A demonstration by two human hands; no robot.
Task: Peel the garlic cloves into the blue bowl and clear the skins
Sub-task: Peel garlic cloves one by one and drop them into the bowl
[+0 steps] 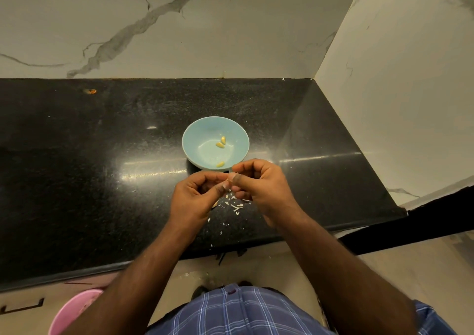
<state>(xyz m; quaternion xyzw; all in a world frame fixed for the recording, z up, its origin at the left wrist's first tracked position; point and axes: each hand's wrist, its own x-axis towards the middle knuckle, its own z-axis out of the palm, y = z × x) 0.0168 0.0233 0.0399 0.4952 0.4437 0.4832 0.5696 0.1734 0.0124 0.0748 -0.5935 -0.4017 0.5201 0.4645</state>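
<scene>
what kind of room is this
Most likely a home kitchen: a black stone counter against marble-look wall tiles, with peeled garlic cloves in a blue bowl and skins scattered by the hands.

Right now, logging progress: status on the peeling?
Left hand and right hand pinching one clove. Three peeled cloves in blue bowl. Skins on counter.

No legible text (anywhere in view)

Blue plaid shirt [246, 311] with white lines, bare forearms
</scene>
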